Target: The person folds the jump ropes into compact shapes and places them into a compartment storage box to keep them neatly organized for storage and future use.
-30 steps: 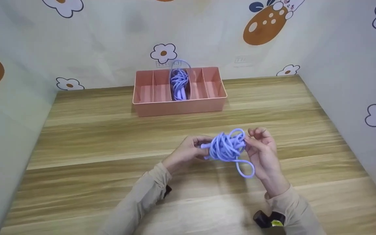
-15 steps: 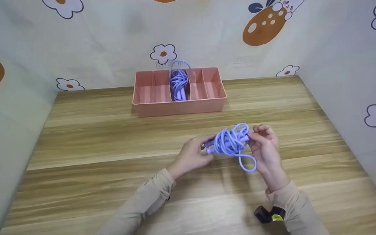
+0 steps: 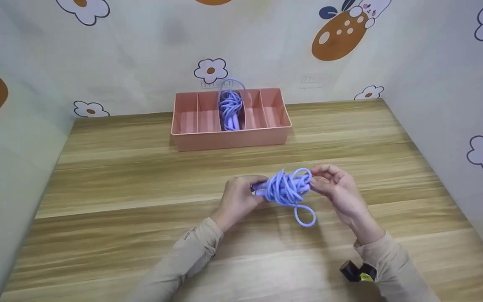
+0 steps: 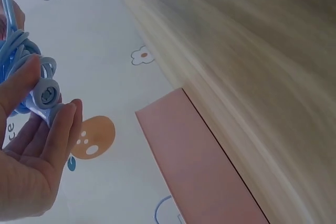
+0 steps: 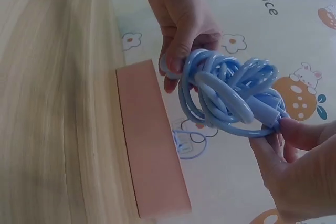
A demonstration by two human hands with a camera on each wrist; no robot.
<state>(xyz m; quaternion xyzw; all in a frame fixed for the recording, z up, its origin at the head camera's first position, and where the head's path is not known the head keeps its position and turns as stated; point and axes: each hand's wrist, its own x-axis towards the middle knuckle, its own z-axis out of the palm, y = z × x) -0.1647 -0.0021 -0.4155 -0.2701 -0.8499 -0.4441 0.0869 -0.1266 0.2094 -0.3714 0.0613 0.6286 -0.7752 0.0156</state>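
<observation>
A wound-up light blue-purple jump rope (image 3: 285, 188) is held above the table between both hands. My left hand (image 3: 238, 200) grips its handle ends at the left, thumb and fingers on either side in the left wrist view. At the other end, my right hand (image 3: 344, 195) pinches the bundle with thumb and fingertips, as the right wrist view shows. One loop of cord hangs below the bundle and another sticks up near the right fingers. A second wound jump rope (image 3: 230, 107) lies in the middle compartment of the pink divided box (image 3: 233, 141), its cord loop rising above the back rim.
The pink box stands at the back of the wood-grain table (image 3: 120, 176), near the patterned back wall (image 3: 141, 54). Further walls rise at the left and right. A black device (image 3: 357, 272) is at the right sleeve.
The held jump rope rose slightly to the right, then came back left and down with both hands. The box and the rope in it stay in place.
</observation>
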